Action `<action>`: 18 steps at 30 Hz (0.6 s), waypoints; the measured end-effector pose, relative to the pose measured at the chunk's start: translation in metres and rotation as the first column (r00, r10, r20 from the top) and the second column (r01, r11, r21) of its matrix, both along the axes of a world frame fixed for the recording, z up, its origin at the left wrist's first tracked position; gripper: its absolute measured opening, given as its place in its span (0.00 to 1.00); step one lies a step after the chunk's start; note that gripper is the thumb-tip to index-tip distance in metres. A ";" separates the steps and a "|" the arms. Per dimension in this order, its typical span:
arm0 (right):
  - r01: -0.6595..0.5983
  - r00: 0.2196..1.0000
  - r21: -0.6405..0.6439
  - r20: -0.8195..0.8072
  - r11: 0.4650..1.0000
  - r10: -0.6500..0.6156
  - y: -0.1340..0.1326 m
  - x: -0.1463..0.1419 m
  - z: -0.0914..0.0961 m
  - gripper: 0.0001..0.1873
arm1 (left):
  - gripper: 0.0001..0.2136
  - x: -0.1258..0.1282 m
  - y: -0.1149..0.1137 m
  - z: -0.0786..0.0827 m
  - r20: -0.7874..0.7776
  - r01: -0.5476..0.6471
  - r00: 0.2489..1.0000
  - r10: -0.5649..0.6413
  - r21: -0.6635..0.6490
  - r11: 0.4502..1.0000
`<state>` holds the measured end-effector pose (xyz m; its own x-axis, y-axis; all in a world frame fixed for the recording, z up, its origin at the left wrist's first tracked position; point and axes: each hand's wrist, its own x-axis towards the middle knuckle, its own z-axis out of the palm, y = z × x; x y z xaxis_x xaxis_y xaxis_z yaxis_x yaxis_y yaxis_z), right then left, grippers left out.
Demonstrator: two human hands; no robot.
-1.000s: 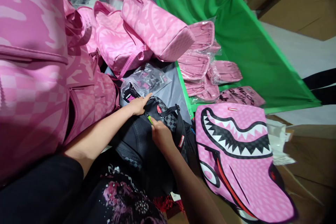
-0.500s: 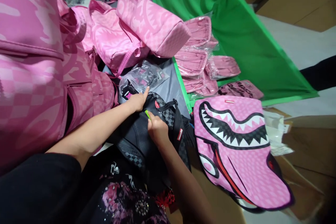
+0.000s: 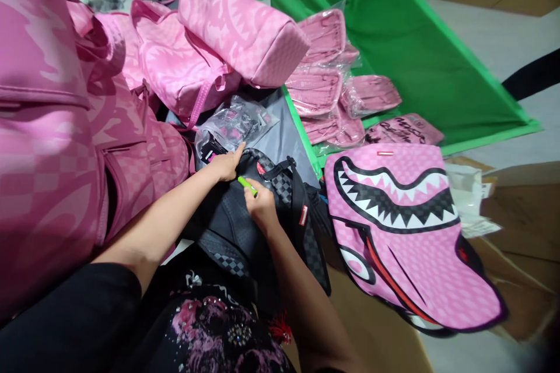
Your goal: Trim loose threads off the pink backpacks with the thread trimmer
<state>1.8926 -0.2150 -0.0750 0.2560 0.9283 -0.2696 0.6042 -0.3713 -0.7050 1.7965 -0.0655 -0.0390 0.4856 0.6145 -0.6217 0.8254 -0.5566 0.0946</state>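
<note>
A black checkered backpack (image 3: 280,210) lies in front of me, partly on my lap. My left hand (image 3: 225,164) presses on its top edge, fingers curled over the fabric. Just right of it, my right hand (image 3: 261,205) pinches a small bright green tool (image 3: 246,184) against the bag's top. A red label shows on the backpack's strap (image 3: 303,214). A clear plastic bag of small black and pink items (image 3: 231,128) lies right behind my left hand.
Pink checkered backpacks (image 3: 175,64) pile up at the left and back. A pink shark-mouth backpack front (image 3: 402,221) lies at the right. Pink pouches in plastic wrap (image 3: 324,81) rest on a green cloth (image 3: 415,52). Cardboard (image 3: 516,215) lies at the far right.
My view has shifted, so everything sits slightly higher and more to the left. Both hands stay on the black backpack; the right hand with the green tool has moved very little.
</note>
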 end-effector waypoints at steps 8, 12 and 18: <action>0.071 0.997 0.042 -0.030 0.997 -0.070 -0.002 -0.003 -0.004 0.21 | 0.47 -0.002 0.001 -0.002 0.008 -0.002 1.000 0.002 0.003 1.000; 0.063 0.997 -0.050 0.056 0.997 -0.060 -0.003 -0.002 0.000 0.22 | 0.47 -0.002 0.002 -0.005 0.014 0.003 1.000 -0.004 0.005 1.000; 0.010 0.995 -0.099 0.101 0.995 0.000 -0.002 0.001 0.005 0.21 | 0.47 -0.003 0.004 -0.006 0.015 -0.004 1.000 0.005 -0.012 1.000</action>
